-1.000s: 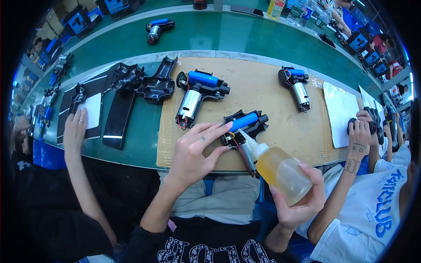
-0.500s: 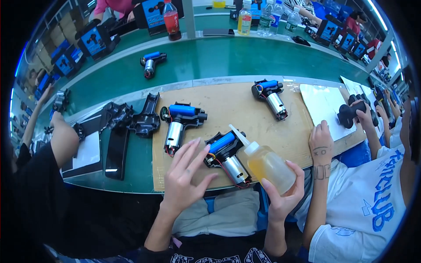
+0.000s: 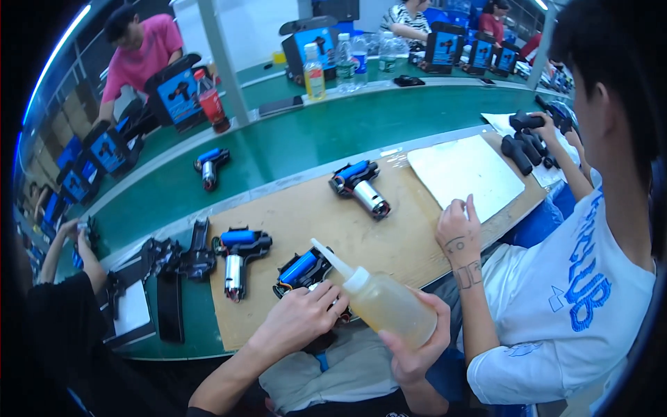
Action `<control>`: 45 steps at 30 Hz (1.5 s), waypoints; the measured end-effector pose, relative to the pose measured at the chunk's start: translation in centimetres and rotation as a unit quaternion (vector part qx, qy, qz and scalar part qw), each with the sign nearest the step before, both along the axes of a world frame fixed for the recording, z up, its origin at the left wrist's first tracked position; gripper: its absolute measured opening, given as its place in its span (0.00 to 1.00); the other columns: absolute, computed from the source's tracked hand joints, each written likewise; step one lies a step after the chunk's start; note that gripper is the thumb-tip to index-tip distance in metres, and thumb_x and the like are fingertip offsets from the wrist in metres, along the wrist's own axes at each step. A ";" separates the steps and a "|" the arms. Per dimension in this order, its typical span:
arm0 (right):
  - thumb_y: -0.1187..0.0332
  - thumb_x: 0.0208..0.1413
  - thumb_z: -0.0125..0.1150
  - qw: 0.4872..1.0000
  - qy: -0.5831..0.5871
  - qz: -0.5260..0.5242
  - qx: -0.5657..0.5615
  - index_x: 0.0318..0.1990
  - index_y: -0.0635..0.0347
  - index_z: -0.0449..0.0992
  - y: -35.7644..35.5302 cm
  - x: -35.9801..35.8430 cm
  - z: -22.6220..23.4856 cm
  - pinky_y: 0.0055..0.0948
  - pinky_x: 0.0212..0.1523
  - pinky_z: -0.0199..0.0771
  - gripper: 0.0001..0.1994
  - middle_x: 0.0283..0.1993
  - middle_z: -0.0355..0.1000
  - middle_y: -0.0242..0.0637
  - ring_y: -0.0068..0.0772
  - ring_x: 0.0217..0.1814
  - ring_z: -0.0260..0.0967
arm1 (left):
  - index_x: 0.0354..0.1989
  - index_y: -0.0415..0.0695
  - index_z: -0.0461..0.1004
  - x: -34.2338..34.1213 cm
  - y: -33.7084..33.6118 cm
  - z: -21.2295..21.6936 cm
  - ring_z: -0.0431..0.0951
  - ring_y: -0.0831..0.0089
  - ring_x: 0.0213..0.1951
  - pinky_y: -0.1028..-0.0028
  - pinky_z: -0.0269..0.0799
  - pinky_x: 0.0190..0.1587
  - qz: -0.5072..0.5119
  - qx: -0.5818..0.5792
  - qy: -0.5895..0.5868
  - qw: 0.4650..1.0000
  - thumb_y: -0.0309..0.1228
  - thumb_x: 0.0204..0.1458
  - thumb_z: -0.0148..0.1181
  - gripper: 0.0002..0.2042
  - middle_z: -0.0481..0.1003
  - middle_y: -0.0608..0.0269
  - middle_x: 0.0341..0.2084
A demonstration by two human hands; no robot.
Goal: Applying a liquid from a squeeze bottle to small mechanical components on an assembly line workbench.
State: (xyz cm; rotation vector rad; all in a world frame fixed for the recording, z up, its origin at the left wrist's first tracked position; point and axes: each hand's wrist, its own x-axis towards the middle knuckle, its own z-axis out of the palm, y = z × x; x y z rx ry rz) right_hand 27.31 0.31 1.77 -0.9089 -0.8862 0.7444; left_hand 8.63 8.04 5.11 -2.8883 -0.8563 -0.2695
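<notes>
In my right hand (image 3: 420, 347) is a translucent squeeze bottle (image 3: 392, 313) of yellowish liquid, its long pointed nozzle tilted up to the left. The nozzle tip is above the nearest half-shell assembly (image 3: 300, 270), which has a blue battery cell and black housing. My left hand (image 3: 306, 316) is closed over this assembly's motor end, mostly hiding the silver motor. Just left lies a second assembly (image 3: 236, 260) with a blue cell and silver motor. Another such assembly (image 3: 361, 186) rests farther back on the cardboard sheet (image 3: 313, 215).
A fourth assembly (image 3: 210, 167) lies on the green conveyor (image 3: 278, 149). Black shell halves (image 3: 198, 258) and a long black tray (image 3: 170, 306) are to the left. At right, a co-worker's hand (image 3: 460, 233) is beside a white sheet (image 3: 465, 174). Bottles (image 3: 345, 66) stand beyond the conveyor.
My left hand has come down from open fingers onto the nearest assembly and closed on it. The bottle stays in my right hand. The view has turned right; the co-worker's dark device moved away.
</notes>
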 end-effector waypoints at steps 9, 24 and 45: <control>0.68 0.43 0.74 0.975 -0.099 -0.123 0.157 0.62 0.63 0.58 -1.2 3.5 0.4 0.44 0.61 0.72 0.39 0.60 0.65 0.57 0.49 0.61 0.68 | 0.46 0.44 0.75 10.3 11.7 2.0 0.79 0.67 0.50 0.70 0.79 0.36 -0.143 0.154 -0.177 0.961 0.29 0.50 0.61 0.14 0.77 0.60 0.44; 0.72 0.49 0.69 0.978 -0.073 -0.192 0.038 0.66 0.70 0.59 2.7 1.9 -2.2 0.43 0.63 0.68 0.37 0.62 0.64 0.55 0.51 0.62 0.66 | 0.56 0.43 0.76 11.5 23.2 0.7 0.77 0.59 0.57 0.62 0.77 0.55 -0.198 -0.049 -0.153 0.967 0.26 0.39 0.65 0.29 0.78 0.55 0.54; 0.72 0.49 0.70 0.986 -0.117 -0.115 -0.039 0.64 0.71 0.64 7.7 -1.9 -3.3 0.42 0.62 0.70 0.33 0.60 0.67 0.53 0.49 0.61 0.68 | 0.35 0.48 0.77 -12.2 32.5 -1.1 0.74 0.72 0.51 0.72 0.69 0.49 0.056 0.260 0.250 0.931 0.30 0.54 0.59 0.03 0.80 0.72 0.39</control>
